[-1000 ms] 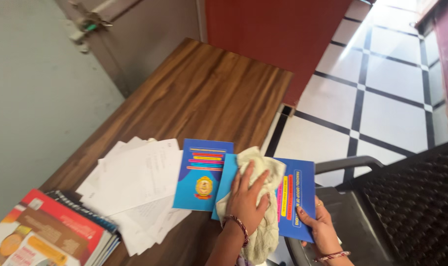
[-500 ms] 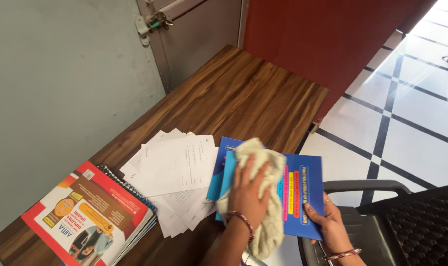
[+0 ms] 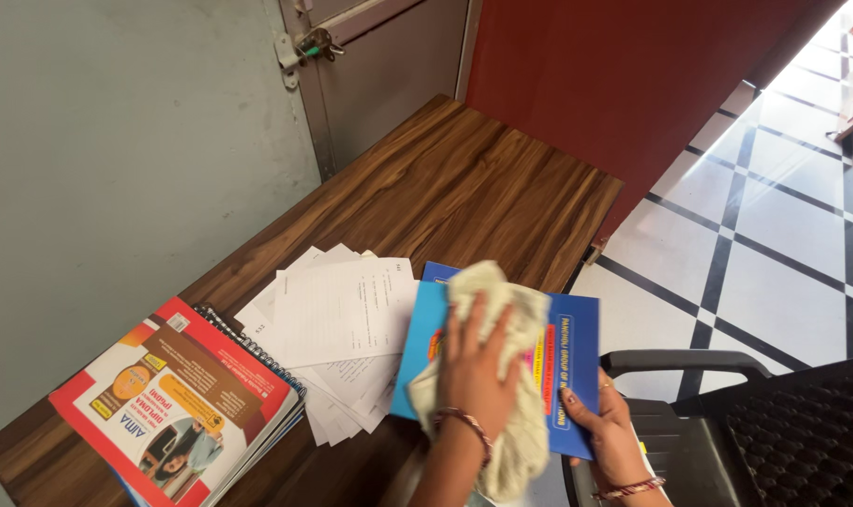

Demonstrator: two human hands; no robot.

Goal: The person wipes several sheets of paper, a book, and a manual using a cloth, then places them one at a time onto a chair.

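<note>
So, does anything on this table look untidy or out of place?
Yes. The white papers lie fanned out and crooked, partly under the blue booklet, which juts past the table edge, over the chair.

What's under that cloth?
Under the cloth, pressed by the left hand, lies a blue booklet; the right hand holds its edge. Its covered middle can't be seen.

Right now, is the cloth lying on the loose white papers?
No, the cloth lies on the blue booklet under the left hand.
</note>
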